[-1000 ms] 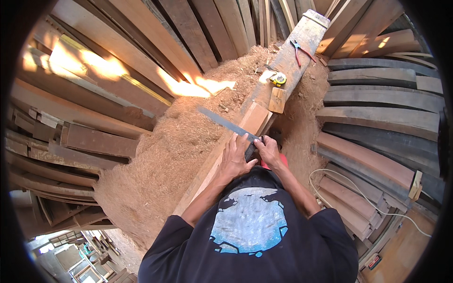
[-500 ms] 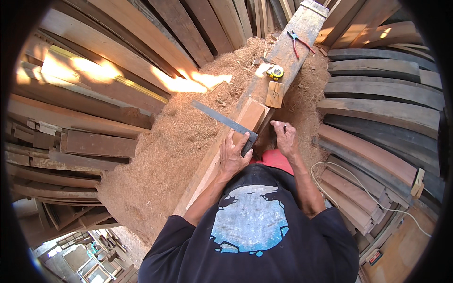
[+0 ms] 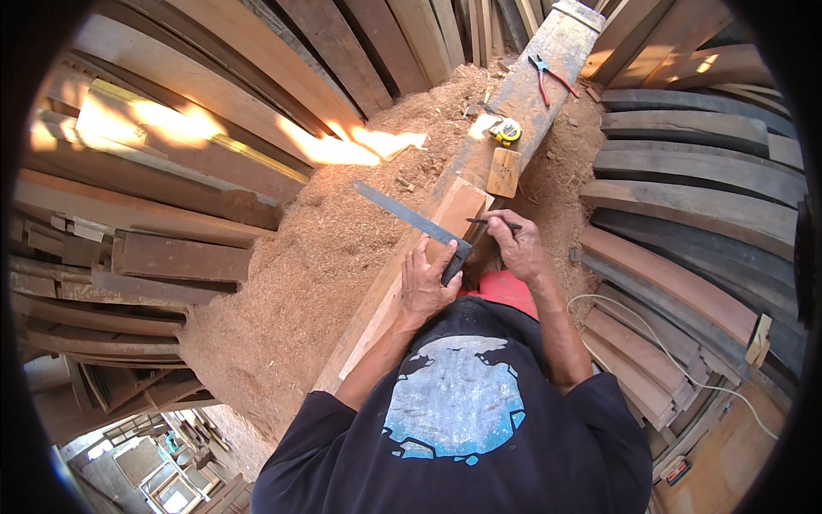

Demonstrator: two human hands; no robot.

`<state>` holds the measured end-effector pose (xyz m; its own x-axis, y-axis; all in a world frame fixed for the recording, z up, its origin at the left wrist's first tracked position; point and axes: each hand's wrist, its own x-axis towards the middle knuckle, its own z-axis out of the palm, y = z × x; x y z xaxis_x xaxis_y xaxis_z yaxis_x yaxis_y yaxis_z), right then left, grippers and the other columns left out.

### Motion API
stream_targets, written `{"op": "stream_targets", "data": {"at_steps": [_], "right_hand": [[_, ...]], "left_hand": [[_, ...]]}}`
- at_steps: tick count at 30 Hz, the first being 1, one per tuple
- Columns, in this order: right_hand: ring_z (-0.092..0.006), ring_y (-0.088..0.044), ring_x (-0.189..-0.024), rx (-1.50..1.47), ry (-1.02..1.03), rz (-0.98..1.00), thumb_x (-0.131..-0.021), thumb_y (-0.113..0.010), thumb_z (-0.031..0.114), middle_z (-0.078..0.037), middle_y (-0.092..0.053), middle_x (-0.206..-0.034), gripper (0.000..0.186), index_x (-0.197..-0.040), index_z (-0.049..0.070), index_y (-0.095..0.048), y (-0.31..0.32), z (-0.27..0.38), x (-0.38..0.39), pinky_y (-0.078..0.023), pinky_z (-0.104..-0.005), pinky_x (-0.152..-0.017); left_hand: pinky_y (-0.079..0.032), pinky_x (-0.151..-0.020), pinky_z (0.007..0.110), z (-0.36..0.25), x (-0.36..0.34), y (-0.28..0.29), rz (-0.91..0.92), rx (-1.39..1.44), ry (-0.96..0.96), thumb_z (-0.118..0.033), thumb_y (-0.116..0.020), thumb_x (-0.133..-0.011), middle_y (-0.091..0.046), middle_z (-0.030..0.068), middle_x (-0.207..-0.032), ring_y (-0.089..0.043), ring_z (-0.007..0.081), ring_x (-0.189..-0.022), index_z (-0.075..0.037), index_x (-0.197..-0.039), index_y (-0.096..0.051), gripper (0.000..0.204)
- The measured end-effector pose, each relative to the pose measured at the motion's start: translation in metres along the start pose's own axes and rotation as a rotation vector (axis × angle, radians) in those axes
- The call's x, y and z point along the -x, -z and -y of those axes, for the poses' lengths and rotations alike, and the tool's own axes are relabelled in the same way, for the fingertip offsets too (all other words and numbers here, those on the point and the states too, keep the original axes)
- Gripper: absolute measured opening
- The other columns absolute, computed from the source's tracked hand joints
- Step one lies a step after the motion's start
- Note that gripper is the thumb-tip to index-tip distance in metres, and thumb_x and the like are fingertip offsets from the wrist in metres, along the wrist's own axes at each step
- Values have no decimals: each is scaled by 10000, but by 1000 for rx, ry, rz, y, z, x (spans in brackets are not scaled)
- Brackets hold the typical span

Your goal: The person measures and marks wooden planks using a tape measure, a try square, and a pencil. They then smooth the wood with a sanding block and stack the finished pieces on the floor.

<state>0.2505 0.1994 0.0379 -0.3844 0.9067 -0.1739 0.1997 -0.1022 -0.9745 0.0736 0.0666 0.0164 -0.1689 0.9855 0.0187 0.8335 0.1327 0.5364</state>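
A pale wooden beam (image 3: 463, 202) lies lengthwise in front of me, its far end resting by the plank bench. Across its top sits a try square with a long dark metal blade (image 3: 396, 210). My left hand (image 3: 425, 281) is closed on the square's stock and presses it to the beam. In my right hand (image 3: 521, 248) is a thin dark pencil (image 3: 476, 221), pinched between the fingers, its tip over the beam just beyond the blade. Whether the tip touches the wood, I cannot tell.
On the plank bench (image 3: 561, 38) lie red-handled pliers (image 3: 545, 79), a yellow tape measure (image 3: 505, 131) and a small wood block (image 3: 503, 173). Sawdust (image 3: 291, 283) is heaped around. Stacked boards (image 3: 698, 163) line both sides, and a pale cable (image 3: 664, 343) loops at the right.
My right hand has turned, so the pencil now points left over the beam beside the square. The left hand and the square stay in place on the beam.
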Motion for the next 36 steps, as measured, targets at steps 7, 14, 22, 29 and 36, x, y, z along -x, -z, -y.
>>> {"op": "stream_targets", "data": {"at_steps": [7,14,22,29,36], "right_hand": [[-241,-694,-882,179,53,214,-973,-609,192,-172,-730,-940,257,-1071,-13,-729,-30,6,-21,-538,-365,-795],[-397,-688,-819,495,181,372,-906,-569,201,-246,-677,-824,252,-954,6,-722,-1,26,-32,-529,-475,-757],[-207,-616,-687,345,37,209,-980,-559,198,-102,-641,-726,255,-937,-11,-698,13,16,-16,-490,-363,-659],[-82,-535,-695,151,-13,83,-1020,-565,235,5,-592,-736,260,-966,20,-701,21,1,-10,-449,-269,-635],[-83,-544,-703,140,-4,42,-1025,-572,263,1,-596,-738,283,-968,18,-702,25,3,-11,-452,-267,-646]], "left_hand": [[-432,-1005,530,1,-1,-3,-3,8,-1,-249,-811,-740,-461,264,-1368,-494,451,-1191,-275,-1390,-612,680],[-431,-1013,531,2,0,-6,6,2,16,-248,-814,-736,-460,268,-1357,-488,458,-1196,-275,-1397,-608,692],[-412,-998,526,4,3,-8,-14,-8,9,-288,-781,-751,-437,227,-1421,-472,431,-1198,-309,-1418,-582,696],[-403,-1007,535,-3,-2,-4,16,-63,24,-305,-799,-773,-455,248,-1372,-471,440,-1202,-309,-1440,-572,705],[-391,-1019,536,-1,-3,-6,38,-79,48,-351,-780,-785,-435,219,-1441,-455,427,-1238,-335,-1449,-550,703]]}}
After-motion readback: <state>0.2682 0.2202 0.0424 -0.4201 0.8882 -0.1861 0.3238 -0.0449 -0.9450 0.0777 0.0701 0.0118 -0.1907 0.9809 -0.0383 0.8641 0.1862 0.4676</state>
